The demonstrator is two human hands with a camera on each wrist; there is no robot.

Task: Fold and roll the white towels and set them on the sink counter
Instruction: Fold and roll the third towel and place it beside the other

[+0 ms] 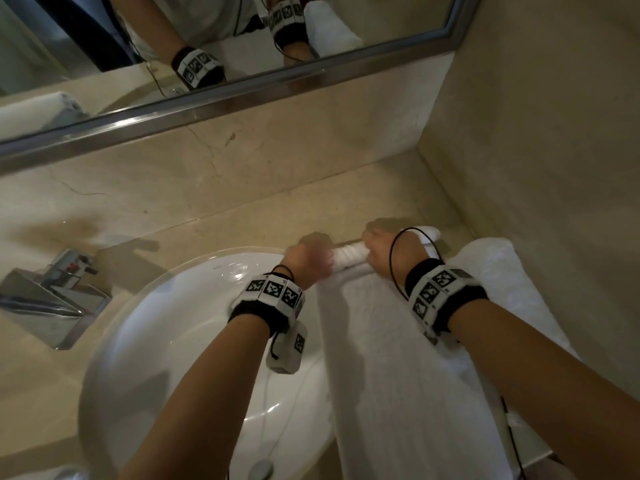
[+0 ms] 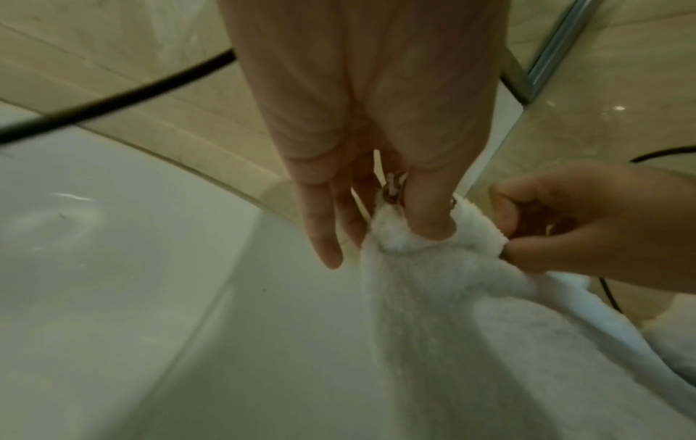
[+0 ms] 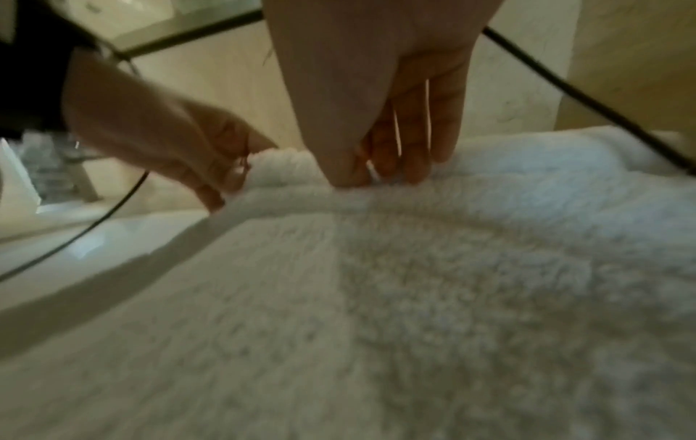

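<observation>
A long folded white towel point(image 1: 398, 358) lies over the right side of the sink and counter, stretching from the near edge to the back. Its far end is curled into a small tight roll point(image 1: 349, 256). My left hand point(image 1: 311, 261) pinches the left end of that roll point(image 2: 406, 238) between thumb and fingers. My right hand point(image 1: 384, 252) grips the roll's right part, thumb and fingers curled over the terry cloth point(image 3: 376, 172). A second white towel point(image 1: 509, 271) lies spread beneath, to the right.
The white basin point(image 1: 166, 334) sits at left with a chrome tap point(image 1: 55, 296) behind it. A beige stone counter point(image 1: 242, 216) meets the wall and a framed mirror point(image 1: 221, 102) at the back. The side wall point(image 1: 554, 133) stands close on the right. A rolled towel shows in the mirror.
</observation>
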